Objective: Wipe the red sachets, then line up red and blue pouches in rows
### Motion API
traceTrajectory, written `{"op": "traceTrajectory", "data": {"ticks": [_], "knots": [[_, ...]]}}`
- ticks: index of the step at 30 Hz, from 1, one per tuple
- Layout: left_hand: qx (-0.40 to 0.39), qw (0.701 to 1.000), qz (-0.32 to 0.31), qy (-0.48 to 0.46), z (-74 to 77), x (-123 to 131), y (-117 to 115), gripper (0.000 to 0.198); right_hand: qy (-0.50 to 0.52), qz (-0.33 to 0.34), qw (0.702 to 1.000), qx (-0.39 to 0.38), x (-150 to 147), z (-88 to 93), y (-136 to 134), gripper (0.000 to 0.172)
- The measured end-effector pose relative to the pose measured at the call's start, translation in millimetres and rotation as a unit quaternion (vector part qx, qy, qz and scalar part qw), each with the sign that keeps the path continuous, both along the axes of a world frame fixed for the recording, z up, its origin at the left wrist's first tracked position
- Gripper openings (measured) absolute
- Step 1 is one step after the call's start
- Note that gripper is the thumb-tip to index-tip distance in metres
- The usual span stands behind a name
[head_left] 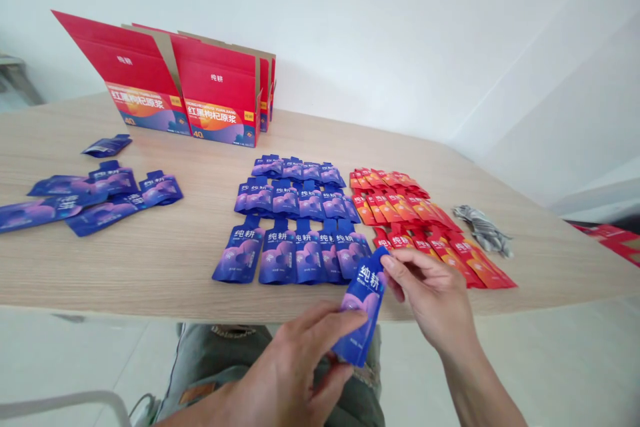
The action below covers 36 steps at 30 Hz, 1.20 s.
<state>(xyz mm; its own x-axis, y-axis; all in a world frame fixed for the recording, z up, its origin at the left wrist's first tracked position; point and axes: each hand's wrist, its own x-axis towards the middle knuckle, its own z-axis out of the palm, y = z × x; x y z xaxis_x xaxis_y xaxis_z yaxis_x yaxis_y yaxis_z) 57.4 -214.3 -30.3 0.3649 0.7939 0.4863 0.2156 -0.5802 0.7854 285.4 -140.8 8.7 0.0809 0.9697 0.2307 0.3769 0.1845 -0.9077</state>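
Between my two hands, just over the table's near edge, is a blue drink pouch (pixel 364 310) with purple fruit printed on it. My left hand (pixel 305 350) grips its lower part between thumb and fingers. At the top corner, by the spout, my right hand (pixel 430 287) pinches it. Behind it lie rows of blue pouches (pixel 277 252) in overlapping lines. To their right, rows of red-orange pouches (pixel 400 207) lie the same way, partly hidden by my right hand.
Loose blue pouches (pixel 110 203) lie in a scattered pile at the left. Red cartons (pixel 220 93) with raised lids stand at the back left. A crumpled grey striped bundle (pixel 483 230) rests right of the red pouches. The wooden table (pixel 200 287) ends just before my lap.
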Motion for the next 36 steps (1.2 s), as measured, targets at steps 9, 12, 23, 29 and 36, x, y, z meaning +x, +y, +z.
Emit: {"op": "traceTrajectory", "data": {"ticks": [9,12,23,29,36], "knots": [[0.115,0.989,0.061,0.070,3.5,-4.4,37.8,0.033,-0.051,0.062,0.997,-0.022,-12.6,14.1,56.4,0.042],[0.161,0.976,0.104,0.104,1.8,-7.7,52.1,0.030,-0.122,0.101,0.987,0.004,-25.0,11.8,87.0,0.034],[0.173,0.948,0.151,0.219,-5.9,-13.5,65.3,0.010,-0.334,0.116,0.935,0.009,-57.3,-7.0,118.6,0.020],[0.165,0.949,0.160,0.215,-3.6,-14.4,67.6,0.010,-0.306,0.085,0.947,0.053,-46.4,-11.5,98.9,0.009],[0.179,0.954,0.136,0.197,-8.9,-14.5,72.6,0.015,-0.255,0.040,0.960,0.107,-19.5,-10.6,67.8,0.023]]}}
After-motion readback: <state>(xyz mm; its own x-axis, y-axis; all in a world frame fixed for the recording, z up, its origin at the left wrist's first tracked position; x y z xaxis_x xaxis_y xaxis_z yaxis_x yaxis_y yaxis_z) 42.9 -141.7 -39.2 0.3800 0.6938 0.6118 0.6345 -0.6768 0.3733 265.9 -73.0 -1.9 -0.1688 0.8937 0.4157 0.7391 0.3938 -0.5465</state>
